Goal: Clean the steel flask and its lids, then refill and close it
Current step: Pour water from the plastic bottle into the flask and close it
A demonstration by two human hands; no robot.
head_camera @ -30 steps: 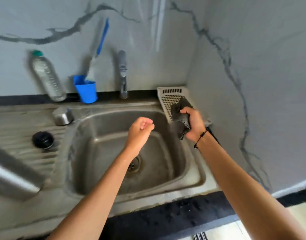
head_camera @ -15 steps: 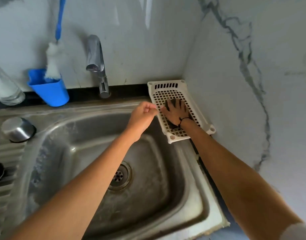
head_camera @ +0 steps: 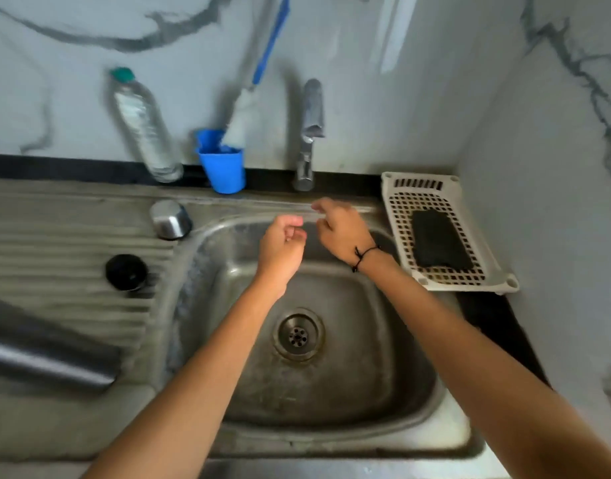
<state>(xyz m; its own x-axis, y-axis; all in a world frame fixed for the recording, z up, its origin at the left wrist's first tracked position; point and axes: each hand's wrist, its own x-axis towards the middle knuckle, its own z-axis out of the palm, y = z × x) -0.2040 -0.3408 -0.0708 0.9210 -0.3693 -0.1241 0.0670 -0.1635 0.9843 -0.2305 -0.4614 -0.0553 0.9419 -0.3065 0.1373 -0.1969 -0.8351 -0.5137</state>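
Note:
The steel flask [head_camera: 51, 354] lies on its side on the ribbed drainboard at the left edge. Its steel cup lid [head_camera: 170, 219] stands upside down near the sink's back left corner, and the black inner lid [head_camera: 126, 272] rests on the drainboard between them. Both hands hover over the sink basin [head_camera: 331, 392], below the tap [head_camera: 311, 133]. My left hand [head_camera: 281, 247] has its fingers loosely curled and holds nothing. My right hand [head_camera: 338, 228] is relaxed and empty, its fingers pointing left toward the tap. A dark scrub pad [head_camera: 439, 242] lies in the white tray [head_camera: 497, 267].
A clear plastic water bottle [head_camera: 143, 127] leans against the back wall. Beside it, a blue cup [head_camera: 223, 171] holds a blue-handled bottle brush [head_camera: 259, 74]. The marble wall closes in right behind the tray. A drain [head_camera: 298, 335] sits mid-basin.
My right hand laid the dark scrub pad in the white tray, let go and moved left to the tap area. The camera view swung back left, showing the flask and lids again.

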